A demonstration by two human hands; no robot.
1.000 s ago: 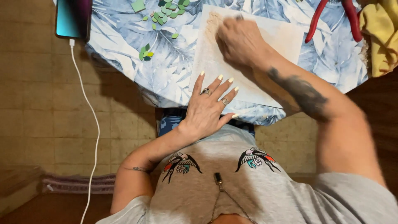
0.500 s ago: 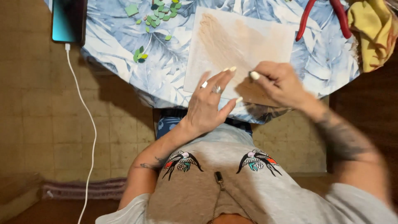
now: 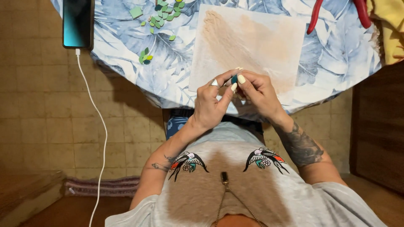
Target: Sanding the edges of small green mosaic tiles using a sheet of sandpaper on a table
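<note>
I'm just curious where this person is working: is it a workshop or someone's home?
Probably a home craft corner, not a workshop. A round table wears a leaf-print cloth, a phone charges on it, and small green pieces and red-handled pliers lie nearby. Both hands, left hand and right hand, pinch a tiny teal piece.

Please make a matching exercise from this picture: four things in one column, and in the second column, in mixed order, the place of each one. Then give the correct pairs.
Things:
1. phone
2. red pliers
3. small teal piece
4. green pieces

Places:
A. pinched between the fingertips of both hands
B. top right of the table, beside the yellow cloth
C. scattered on the leaf-print tablecloth, left of the stained sheet
D. top left table edge, with a white cable hanging down

Pairs: 1-D, 2-B, 3-A, 4-C
</note>
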